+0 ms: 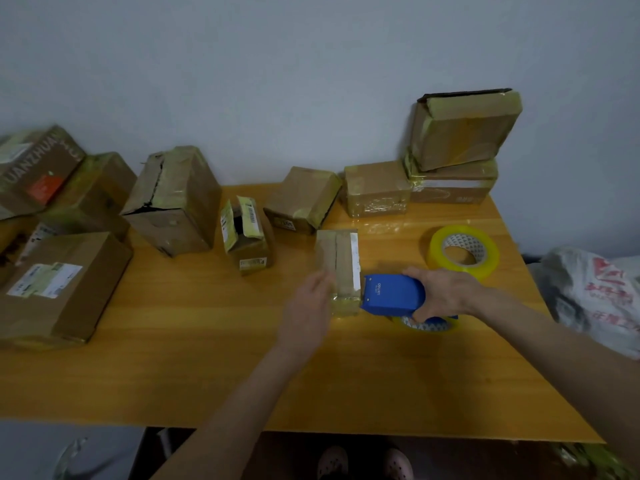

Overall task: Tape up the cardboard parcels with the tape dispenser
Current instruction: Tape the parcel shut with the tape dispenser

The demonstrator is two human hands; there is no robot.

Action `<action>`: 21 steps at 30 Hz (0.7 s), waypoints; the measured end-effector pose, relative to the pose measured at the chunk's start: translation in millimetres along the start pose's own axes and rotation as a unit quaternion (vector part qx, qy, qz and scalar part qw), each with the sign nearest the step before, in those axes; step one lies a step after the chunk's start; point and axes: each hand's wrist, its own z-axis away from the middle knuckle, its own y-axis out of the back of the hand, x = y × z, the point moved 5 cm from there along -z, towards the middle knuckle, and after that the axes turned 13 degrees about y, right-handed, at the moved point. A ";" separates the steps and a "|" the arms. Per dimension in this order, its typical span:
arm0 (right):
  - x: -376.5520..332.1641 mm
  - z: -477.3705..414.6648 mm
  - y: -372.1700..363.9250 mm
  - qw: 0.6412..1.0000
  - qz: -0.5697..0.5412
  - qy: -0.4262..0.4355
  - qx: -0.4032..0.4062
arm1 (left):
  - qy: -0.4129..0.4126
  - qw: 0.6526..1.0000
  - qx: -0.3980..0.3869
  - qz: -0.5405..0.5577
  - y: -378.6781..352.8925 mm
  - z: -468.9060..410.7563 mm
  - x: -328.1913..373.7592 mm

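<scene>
The small parcel (337, 261) sits on the desk (207, 375) between my two hands, its near end banded with clear tape. My right hand (445, 292) is wrapped round the blue tape dispenser (391, 294), whose mouth touches the parcel's right side. My left hand (306, 306) lies against the parcel's left side with fairly straight fingers, gripping nothing. Just beyond the right hand lies a spare tape roll (462, 252). Farther beyond it, taped boxes (460, 133) are stacked by the wall. Beyond and left of the left hand stands an open-flapped box (246, 233), and well to its left a large labelled box (59, 285). Right of the right hand, off the desk, lies a printed plastic bag (595, 289).
</scene>
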 end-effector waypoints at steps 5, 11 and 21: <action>2.4 8.6 0.4 0.999 -0.012 0.023 0.029 | -0.055 0.978 -0.121 -0.163 -35.3 14.3 11.1; 17.1 25.4 0.8 0.995 -0.094 0.026 0.031 | -0.066 0.971 -0.139 -0.181 -38.6 9.9 6.5; 13.9 29.5 7.3 0.999 0.022 0.006 -0.038 | -0.081 0.972 -0.131 -0.179 -34.4 6.7 1.5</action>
